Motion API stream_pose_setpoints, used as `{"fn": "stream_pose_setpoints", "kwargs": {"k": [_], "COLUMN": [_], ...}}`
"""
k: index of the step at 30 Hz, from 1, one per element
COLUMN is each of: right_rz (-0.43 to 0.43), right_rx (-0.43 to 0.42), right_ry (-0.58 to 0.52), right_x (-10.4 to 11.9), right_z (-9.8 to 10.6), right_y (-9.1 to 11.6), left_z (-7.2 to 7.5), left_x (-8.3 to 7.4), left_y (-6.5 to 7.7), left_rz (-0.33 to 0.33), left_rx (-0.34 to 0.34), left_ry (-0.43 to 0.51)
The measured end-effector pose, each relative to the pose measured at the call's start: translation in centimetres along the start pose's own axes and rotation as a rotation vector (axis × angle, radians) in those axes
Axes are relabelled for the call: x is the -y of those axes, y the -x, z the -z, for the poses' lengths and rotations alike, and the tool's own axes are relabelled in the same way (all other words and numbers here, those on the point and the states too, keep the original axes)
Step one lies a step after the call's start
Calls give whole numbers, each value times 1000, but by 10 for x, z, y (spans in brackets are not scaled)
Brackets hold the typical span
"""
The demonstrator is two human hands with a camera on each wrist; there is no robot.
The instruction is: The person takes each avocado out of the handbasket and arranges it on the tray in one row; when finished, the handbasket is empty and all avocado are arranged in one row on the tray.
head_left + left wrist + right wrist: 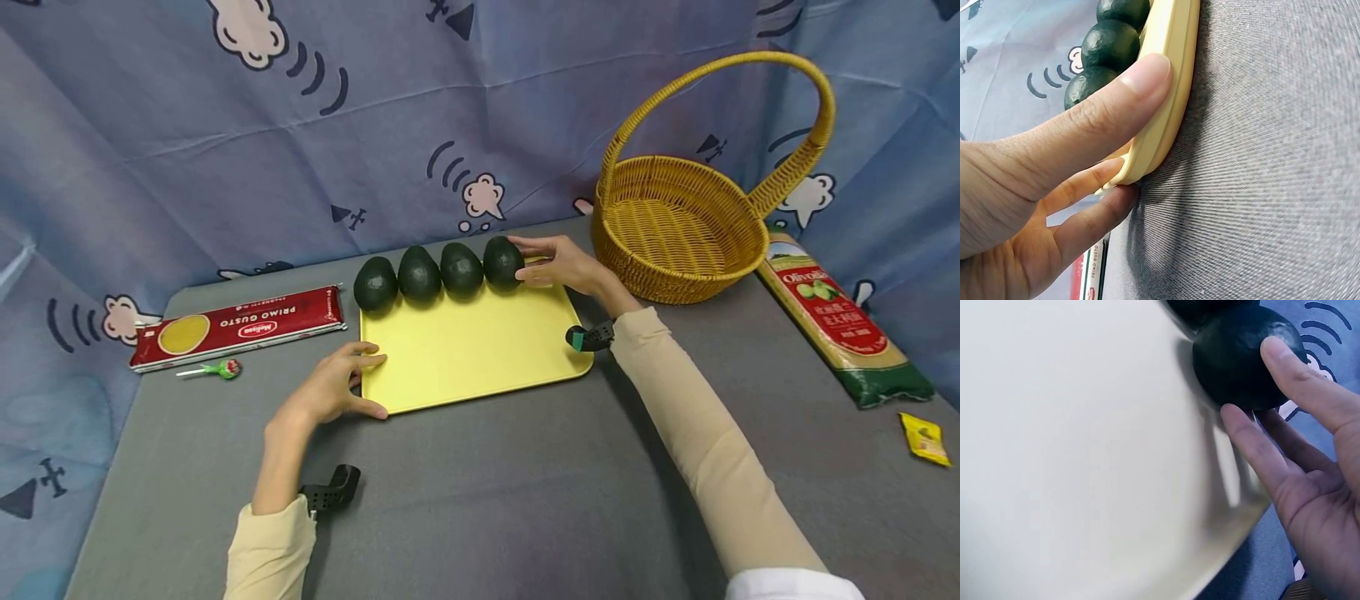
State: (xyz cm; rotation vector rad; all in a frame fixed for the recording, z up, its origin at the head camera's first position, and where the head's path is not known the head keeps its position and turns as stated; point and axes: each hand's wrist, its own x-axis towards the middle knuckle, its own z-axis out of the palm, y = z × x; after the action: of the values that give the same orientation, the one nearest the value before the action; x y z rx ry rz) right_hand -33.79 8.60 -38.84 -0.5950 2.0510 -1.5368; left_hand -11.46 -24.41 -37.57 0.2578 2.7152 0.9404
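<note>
Several dark green avocados stand in a row along the back edge of a yellow tray (465, 354). My right hand (558, 265) holds the rightmost avocado (502, 265), thumb on one side and fingertips low on the other in the right wrist view. Beside it is another avocado (461, 271), and the leftmost avocado (376, 285) sits at the tray's back left corner. At the tray's front left corner, my left hand (330, 387) grips the rim. In the left wrist view its thumb (1129, 90) lies along the front wall, with fingers round the side.
A yellow wicker basket (667, 283) with a tall handle stands at the back right. Right of it lie a pasta bag (840, 321) and a small yellow packet (926, 439). A red spaghetti pack (240, 327) and a lollipop (227, 368) lie at left. Patterned cloth hangs behind.
</note>
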Motion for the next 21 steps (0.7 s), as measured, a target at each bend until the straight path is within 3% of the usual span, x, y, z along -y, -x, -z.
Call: {"fn": "stream_pose_setpoints", "kwargs": {"k": [12, 21], "right_rz": [-8, -11], "right_rx": [16, -18], "right_ry": [-9, 19], "right_x": [2, 3], "right_z": [2, 8], "right_y": [3, 8], "left_z": [-1, 1], "left_x": [1, -1], "left_y": [1, 1], "left_rz": [-9, -41], "left_rx": [-8, -6], "left_ry": [9, -62]}}
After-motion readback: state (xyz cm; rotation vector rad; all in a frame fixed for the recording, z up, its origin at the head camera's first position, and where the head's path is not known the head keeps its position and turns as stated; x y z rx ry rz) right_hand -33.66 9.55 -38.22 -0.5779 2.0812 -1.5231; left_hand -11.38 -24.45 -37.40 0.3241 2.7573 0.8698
